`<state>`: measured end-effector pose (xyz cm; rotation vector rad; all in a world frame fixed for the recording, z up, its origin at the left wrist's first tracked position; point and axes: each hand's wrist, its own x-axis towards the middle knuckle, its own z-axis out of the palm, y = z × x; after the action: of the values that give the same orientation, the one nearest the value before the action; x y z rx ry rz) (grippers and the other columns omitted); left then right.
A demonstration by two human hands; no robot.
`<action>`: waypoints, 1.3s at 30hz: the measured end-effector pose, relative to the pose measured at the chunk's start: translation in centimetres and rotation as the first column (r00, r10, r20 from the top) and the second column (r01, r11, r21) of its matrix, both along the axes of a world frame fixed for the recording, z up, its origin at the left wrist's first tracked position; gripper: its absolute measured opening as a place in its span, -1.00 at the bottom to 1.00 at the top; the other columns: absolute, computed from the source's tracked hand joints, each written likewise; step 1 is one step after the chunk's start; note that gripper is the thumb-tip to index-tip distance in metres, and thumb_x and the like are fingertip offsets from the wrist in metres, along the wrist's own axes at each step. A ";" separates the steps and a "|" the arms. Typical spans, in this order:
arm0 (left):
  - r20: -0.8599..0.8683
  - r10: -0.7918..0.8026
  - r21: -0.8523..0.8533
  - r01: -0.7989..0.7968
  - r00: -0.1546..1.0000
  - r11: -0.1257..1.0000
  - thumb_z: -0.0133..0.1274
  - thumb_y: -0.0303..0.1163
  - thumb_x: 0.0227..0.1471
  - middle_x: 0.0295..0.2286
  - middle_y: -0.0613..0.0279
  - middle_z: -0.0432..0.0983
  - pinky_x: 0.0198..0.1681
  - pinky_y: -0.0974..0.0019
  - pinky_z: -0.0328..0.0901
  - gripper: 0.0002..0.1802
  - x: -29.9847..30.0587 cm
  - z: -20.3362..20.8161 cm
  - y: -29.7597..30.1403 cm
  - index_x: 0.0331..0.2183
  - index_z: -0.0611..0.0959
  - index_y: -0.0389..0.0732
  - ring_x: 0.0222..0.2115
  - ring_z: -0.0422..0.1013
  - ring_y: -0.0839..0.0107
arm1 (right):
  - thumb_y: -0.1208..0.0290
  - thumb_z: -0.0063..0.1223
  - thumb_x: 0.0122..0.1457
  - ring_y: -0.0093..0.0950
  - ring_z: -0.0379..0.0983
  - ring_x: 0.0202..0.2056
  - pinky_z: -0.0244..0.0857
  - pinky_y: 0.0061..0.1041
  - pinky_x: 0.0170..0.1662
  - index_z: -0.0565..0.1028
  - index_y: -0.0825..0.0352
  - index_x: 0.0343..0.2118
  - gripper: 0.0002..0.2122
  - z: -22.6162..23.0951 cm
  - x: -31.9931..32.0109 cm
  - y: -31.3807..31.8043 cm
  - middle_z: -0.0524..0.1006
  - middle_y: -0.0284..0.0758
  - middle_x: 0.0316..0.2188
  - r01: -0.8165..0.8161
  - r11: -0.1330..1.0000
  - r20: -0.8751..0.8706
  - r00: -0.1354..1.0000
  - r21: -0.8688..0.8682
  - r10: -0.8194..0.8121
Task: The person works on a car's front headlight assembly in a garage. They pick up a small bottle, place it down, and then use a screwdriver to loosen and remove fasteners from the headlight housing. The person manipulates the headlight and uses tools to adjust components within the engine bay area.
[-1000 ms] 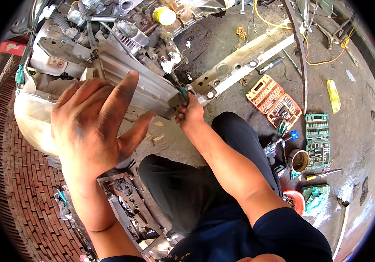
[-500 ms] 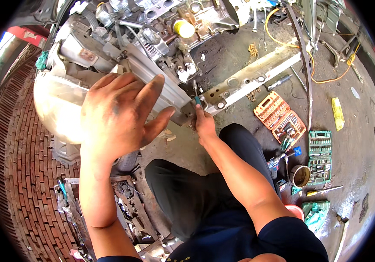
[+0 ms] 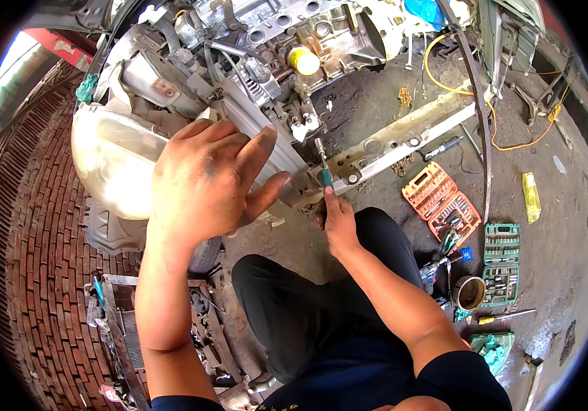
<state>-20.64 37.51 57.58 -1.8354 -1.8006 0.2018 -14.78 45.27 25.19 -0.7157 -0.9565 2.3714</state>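
Note:
My right hand (image 3: 340, 220) is wrapped round the green handle of a ratchet wrench (image 3: 326, 176). The wrench points away from me, its metal head over the near end of the car's front crossmember (image 3: 390, 145). Close to the camera, my left hand (image 3: 208, 181) is raised with thumb and index finger apart, and nothing shows in it. Its other fingers bend away and their tips are hidden. Behind that hand are the headlight (image 3: 119, 154) and a grey metal rail (image 3: 256, 127). The engine (image 3: 277, 41), with a yellow oil filter (image 3: 303, 61), lies beyond.
On the floor at right lie an orange socket case (image 3: 420, 186), a green socket case (image 3: 501, 234), a metal can (image 3: 470, 293) and a screwdriver (image 3: 507, 317). A black strip (image 3: 480, 116) runs down the right. A crate of scrap parts (image 3: 121, 335) stands at lower left.
My right hand has drawn the wrench back toward me, so more of its head and handle shows. The whole view has shifted a little. My left hand keeps its pose.

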 end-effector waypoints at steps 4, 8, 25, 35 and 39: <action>-0.006 -0.023 0.016 0.023 1.000 1.000 0.41 -0.10 -0.06 -0.51 0.22 0.56 -0.31 0.15 0.42 -0.46 0.0 -0.1 0.3 -0.08 0.73 -0.21 -0.44 0.53 0.23 | 0.07 -0.06 0.53 -0.59 0.25 -0.61 0.15 -0.48 -0.50 0.40 0.27 -0.53 -0.52 1.0 1.2 2.3 0.34 -0.46 -0.66 -0.019 0.957 0.060 0.998 0.289 0.002; 0.010 -0.013 0.024 0.013 1.000 1.000 0.41 -0.12 -0.07 -0.50 0.22 0.56 -0.33 0.16 0.40 -0.47 0.4 0.4 0.0 -0.09 0.73 -0.21 -0.44 0.52 0.24 | 0.07 -0.04 0.53 -0.61 0.27 -0.59 0.15 -0.48 -0.48 0.42 0.34 -0.52 -0.50 3.5 1.8 4.0 0.37 -0.45 -0.65 -0.069 0.844 0.131 0.991 0.531 -0.002; 0.036 -0.083 0.162 0.076 0.996 0.984 0.40 -0.23 -0.08 -0.55 0.27 0.53 -0.37 0.18 0.38 -0.61 0.4 0.7 0.2 -0.21 0.73 -0.21 -0.51 0.50 0.26 | 0.09 0.08 0.46 -0.38 0.39 -0.51 0.30 -0.32 -0.36 0.51 0.40 -0.23 -0.63 4.4 5.2 2.9 0.46 -0.26 -0.57 0.175 0.594 -0.164 0.984 0.786 -0.073; 0.616 -0.477 0.528 0.120 0.627 0.841 0.30 -0.48 0.02 -0.40 0.18 0.66 -0.31 0.29 0.44 -0.57 8.7 -9.4 0.7 -0.02 0.73 -0.26 -0.45 0.57 0.28 | 0.25 0.11 0.46 -0.70 0.25 -0.51 0.19 -0.56 -0.42 0.53 0.38 -0.19 -0.75 7.3 13.6 6.2 0.38 -0.53 -0.57 0.145 0.784 -0.237 0.972 0.603 0.002; 0.896 -0.419 0.374 -0.257 -0.146 0.891 0.20 -0.29 0.29 -0.18 0.19 0.59 -0.07 0.34 0.42 -0.38 11.4 -16.0 0.2 0.24 0.46 -0.43 -0.19 0.53 0.42 | 0.17 0.09 0.47 -0.69 0.27 -0.54 0.19 -0.56 -0.44 0.56 0.39 -0.17 -0.69 7.6 17.1 5.4 0.40 -0.53 -0.58 0.076 0.770 -0.231 0.968 0.633 0.095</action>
<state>-9.28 37.66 41.54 -1.6298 -2.1070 -2.2674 2.36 50.66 32.81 -0.1330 -1.5279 1.8726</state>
